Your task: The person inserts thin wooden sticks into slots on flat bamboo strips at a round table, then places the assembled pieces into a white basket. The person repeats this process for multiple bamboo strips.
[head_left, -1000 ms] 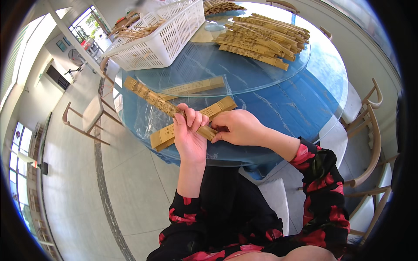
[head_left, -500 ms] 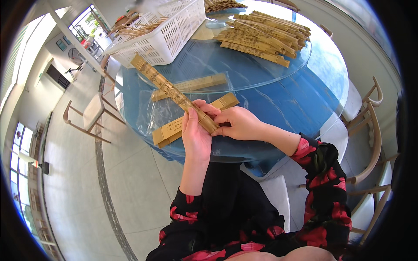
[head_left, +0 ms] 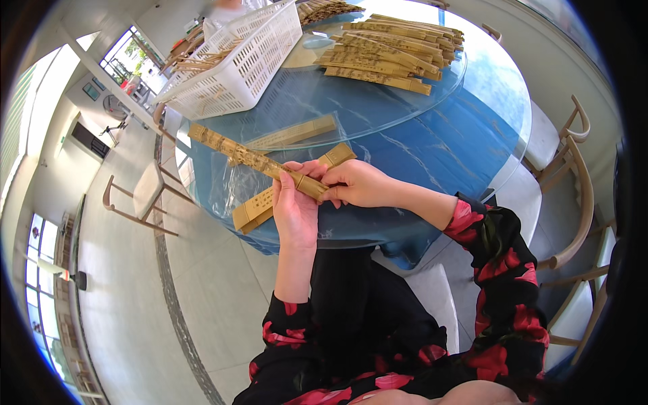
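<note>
While my left hand [head_left: 297, 209] cradles the bamboo strip [head_left: 253, 160], thumb along one edge and fingers curled round the other, my right hand [head_left: 361, 185] pinches its near end between thumb and forefinger. Both grips are closed on that one strip, the left loosely, the right more finely; whether the right fingertips hold anything else, I cannot tell, as they hide that spot. The strip is in the air above the near edge of the table [head_left: 432, 158], slanting up and away to my left, its dark patterned face in view.

I judge the step in hand to be close work at the near end, the left steadying and the right fingering. A next move there would call for the left to keep the length from rolling, and for the right to press lightly, square to the end.

Just beyond my hands lies a flat tan piece [head_left: 255, 210], partly hidden by them; farther off, a second piece [head_left: 297, 133] lies near clear film [head_left: 223, 179]. A pile of strips [head_left: 398, 54] and a white basket [head_left: 263, 67] stand well beyond my reach as I hold now.
</note>
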`<state>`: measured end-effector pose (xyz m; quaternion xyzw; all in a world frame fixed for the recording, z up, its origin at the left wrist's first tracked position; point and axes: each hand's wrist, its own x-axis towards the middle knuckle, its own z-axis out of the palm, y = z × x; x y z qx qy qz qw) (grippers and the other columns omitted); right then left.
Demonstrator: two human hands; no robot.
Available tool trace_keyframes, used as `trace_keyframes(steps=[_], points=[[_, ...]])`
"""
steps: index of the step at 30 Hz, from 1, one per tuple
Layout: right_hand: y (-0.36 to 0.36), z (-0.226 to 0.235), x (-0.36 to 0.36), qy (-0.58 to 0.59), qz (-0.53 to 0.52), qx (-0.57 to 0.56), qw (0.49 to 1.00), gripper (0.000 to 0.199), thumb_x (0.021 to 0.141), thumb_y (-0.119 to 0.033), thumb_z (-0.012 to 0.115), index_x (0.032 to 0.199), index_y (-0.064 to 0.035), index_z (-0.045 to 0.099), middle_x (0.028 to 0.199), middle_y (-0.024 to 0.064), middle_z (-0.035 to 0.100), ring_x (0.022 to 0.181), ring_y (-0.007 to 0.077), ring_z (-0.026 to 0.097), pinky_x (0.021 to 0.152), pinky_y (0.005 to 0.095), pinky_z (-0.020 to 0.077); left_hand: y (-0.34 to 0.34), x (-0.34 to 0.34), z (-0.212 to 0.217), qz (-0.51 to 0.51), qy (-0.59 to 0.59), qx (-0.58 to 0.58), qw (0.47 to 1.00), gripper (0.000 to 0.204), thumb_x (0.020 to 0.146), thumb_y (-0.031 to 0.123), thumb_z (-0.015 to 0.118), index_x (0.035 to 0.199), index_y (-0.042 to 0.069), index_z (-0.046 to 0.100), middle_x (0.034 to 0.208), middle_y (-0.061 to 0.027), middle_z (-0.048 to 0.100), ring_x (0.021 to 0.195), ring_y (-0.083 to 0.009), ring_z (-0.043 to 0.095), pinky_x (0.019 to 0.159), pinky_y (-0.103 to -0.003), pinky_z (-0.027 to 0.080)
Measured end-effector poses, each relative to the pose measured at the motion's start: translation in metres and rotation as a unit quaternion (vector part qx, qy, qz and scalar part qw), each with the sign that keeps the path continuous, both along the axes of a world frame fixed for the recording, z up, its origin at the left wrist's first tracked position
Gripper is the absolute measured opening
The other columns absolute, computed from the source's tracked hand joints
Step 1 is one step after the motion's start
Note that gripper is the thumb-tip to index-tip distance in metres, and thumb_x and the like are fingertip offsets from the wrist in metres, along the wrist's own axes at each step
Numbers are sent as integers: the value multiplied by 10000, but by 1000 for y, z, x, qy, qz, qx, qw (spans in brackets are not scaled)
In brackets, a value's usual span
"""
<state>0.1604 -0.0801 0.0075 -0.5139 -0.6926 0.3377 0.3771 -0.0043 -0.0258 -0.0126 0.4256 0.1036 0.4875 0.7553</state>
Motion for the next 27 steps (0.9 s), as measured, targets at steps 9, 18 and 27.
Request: trace_keyframes(steps=[9, 18, 27], points=[[-4, 0, -5, -39, -24, 30, 998, 103, 894, -130, 658, 859, -63, 727, 676, 36, 664, 657, 182, 642, 622, 320, 487, -2, 4, 8, -4, 19, 14, 1000, 299, 1101, 316, 364, 1115, 61, 520, 1122, -197, 691, 1110, -297, 654, 851, -405, 564], [-1, -4, -5, 2, -31, 17, 999, 215, 937, -233, 641, 863, -39, 697, 719, 45, 684, 656, 189, 642, 633, 340, 494, -3, 6, 10, -33, 82, 56, 995, 299, 1101, 277, 358, 1138, 43, 541, 1212, -209, 666, 993, -231, 663, 638, -317, 542], [12, 10, 16, 219, -137, 45, 965, 219, 1027, -196, 559, 975, -3, 648, 677, 6, 563, 587, 93, 529, 560, 246, 432, -16, 17, 4, 61, 140, 97, 984, 324, 1070, 233, 487, 1296, 8, 546, 1311, -130, 609, 1125, -205, 620, 1030, -326, 449]])
